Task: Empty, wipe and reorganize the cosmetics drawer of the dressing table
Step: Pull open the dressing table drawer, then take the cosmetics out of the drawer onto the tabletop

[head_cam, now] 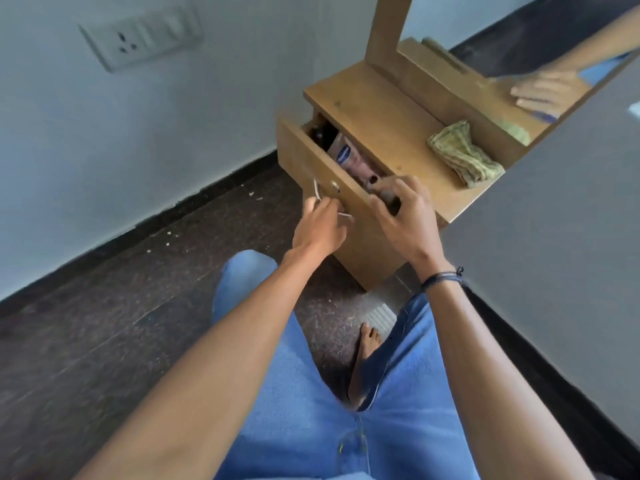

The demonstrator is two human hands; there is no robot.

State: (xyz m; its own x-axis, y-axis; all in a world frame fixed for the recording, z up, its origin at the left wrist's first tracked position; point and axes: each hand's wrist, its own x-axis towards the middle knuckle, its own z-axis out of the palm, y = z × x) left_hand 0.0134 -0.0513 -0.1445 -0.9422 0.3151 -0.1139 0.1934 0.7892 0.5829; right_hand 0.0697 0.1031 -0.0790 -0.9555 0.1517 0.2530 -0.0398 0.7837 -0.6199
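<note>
The wooden dressing table (377,109) stands against the wall, its drawer (311,157) pulled partly out. Inside the gap I see a tube with a blue label (343,152) and a dark bottle (317,131); the remaining contents are hidden. My left hand (320,225) grips the metal drawer handle (317,192) on the front panel. My right hand (403,216) curls over the drawer's top edge, fingers around a small dark item there. A folded yellow-green cloth (464,154) lies on the table top by the mirror.
The mirror (540,53) rises behind the table top and reflects a hand. A switch and socket plate (138,38) sits on the wall to the left. Dark speckled floor (121,289) spreads below; my knees in blue jeans and a bare foot (367,355) are near the table base.
</note>
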